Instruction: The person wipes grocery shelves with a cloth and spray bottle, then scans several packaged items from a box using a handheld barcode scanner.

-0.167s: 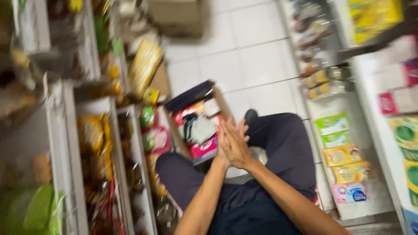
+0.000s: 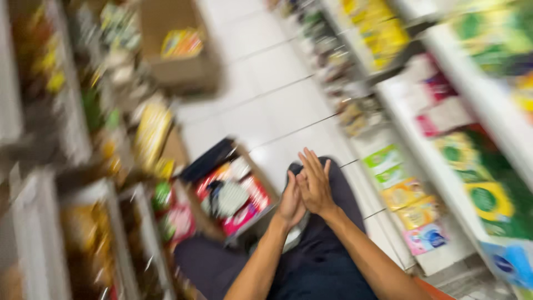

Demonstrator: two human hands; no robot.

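Bare left hand point(image 2: 291, 201) against right hand point(image 2: 315, 183), above dark trousers point(image 2: 322, 261)

I see a white tiled floor point(image 2: 266, 105) running down the aisle. An open cardboard box point(image 2: 236, 194) of packets sits on it near left; another box point(image 2: 177, 50) lies farther off. Stocked shelves point(image 2: 438, 166) line both sides.

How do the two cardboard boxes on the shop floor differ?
The near box lies open beside the person's knee, packed with red and white packets; the far box stands up the aisle and shows only a few yellow packets. The near box sits close to the pressed-together left hand and right hand; the far one is well away. Both are brown cardboard on white tile.
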